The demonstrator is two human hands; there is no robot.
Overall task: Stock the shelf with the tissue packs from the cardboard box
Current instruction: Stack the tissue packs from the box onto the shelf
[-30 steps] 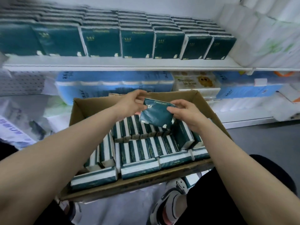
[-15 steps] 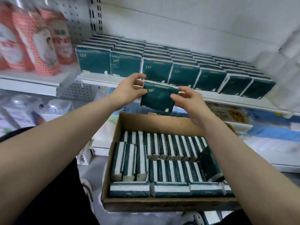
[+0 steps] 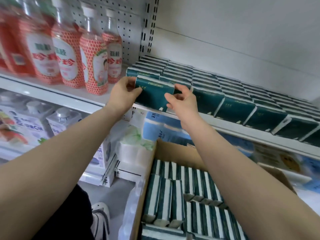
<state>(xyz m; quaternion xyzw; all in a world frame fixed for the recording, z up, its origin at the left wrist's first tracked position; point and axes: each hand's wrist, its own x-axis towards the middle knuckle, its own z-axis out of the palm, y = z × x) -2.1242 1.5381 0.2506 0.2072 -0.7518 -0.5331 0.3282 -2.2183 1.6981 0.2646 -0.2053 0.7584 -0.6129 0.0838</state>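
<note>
"How far along is the stocking?"

"Well under way. Just right of the red bottles [image 3: 69,54], the left hand [image 3: 123,93] pinches one end of a tissue pack [image 3: 154,94]. The right hand [image 3: 181,99] pinches the other end, setting the pack at the shelf's [image 3: 242,130] front edge."

"And further right?"

"Rows of stocked packs [image 3: 242,94] fill the shelf. The cardboard box [image 3: 174,153] below holds many more packs [image 3: 199,184], so I'd say plenty remains."
</note>
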